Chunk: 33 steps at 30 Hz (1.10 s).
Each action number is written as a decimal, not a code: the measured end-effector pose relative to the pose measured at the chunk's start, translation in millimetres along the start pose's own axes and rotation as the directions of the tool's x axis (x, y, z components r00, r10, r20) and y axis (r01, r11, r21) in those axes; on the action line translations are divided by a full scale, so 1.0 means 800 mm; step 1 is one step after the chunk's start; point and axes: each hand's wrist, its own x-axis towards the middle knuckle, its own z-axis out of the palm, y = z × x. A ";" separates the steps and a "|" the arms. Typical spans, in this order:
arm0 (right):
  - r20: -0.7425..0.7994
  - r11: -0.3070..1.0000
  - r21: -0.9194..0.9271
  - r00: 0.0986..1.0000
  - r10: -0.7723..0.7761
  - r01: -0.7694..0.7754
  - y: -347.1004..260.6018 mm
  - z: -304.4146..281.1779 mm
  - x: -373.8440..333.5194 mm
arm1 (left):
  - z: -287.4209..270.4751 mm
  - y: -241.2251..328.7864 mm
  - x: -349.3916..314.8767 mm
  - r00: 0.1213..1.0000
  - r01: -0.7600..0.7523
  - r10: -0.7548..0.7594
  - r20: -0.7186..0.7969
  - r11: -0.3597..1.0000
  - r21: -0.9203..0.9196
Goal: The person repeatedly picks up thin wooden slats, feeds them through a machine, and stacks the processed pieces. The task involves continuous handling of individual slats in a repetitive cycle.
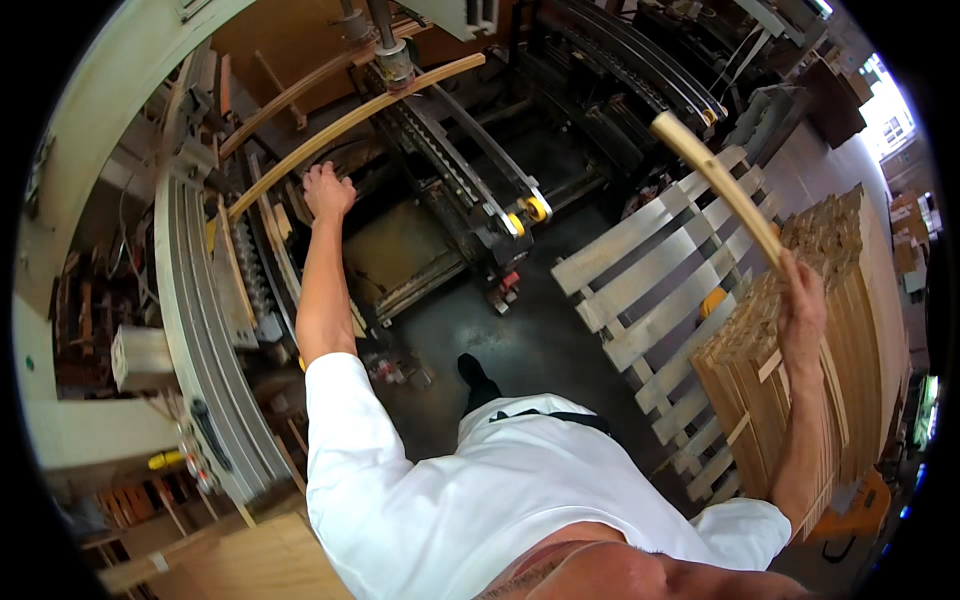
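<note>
My left hand reaches far forward and rests on a long pale wooden strip lying across the machine; whether the fingers close around it I cannot tell. My right hand is closed around another long wooden strip, holding it up so it points away above a stack. That stack of wooden strips stands at my right, just under the hand.
A large woodworking machine with grey rails and a dark roller track fills the left and middle. A pale slatted pallet lies on the dark floor beside the stack. A wooden board lies at the lower left.
</note>
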 end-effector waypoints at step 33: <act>0.023 0.492 0.476 0.549 -0.835 0.729 -0.699 0.500 0.451 | -0.096 0.076 -0.337 0.936 -0.083 0.180 0.304 0.948 -0.307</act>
